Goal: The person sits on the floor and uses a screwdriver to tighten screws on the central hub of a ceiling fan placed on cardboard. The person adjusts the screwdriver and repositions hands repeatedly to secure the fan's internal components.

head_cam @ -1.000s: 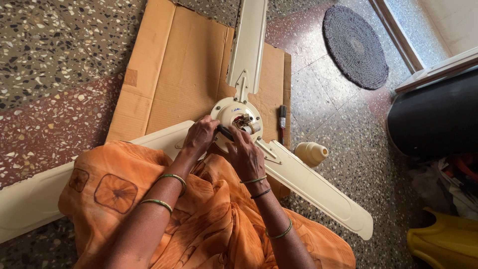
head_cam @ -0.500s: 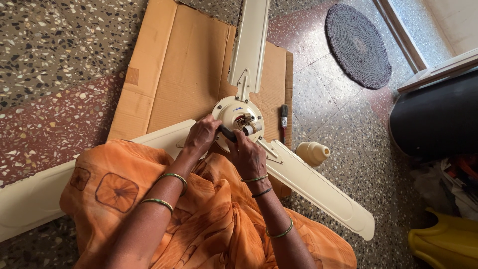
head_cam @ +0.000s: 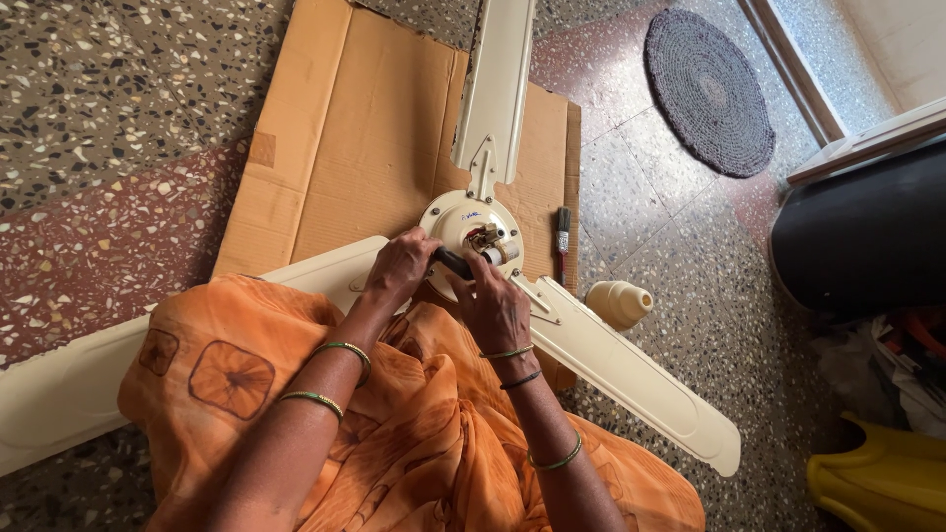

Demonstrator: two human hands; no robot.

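Reaching forward from the lap, both forearms slant toward the fan hub [head_cam: 473, 232], wrists bent down and bangles on each. The left hand [head_cam: 399, 268] curls its fingers shut around a dark tool handle [head_cam: 453, 262], which runs from that fist toward the hub's centre. The right hand [head_cam: 498, 307] lies just right of the grip, fingers bent, fingertips pressed on the hub near the metal fitting; whether it pinches anything cannot be told. The hub rests on cardboard [head_cam: 345, 148] directly ahead of the fists. One blade [head_cam: 498, 84] runs away beyond the grip, another [head_cam: 631, 379] passes under the right wrist. A brush [head_cam: 563, 236] and a cream cone cap [head_cam: 619, 302] lie further right.
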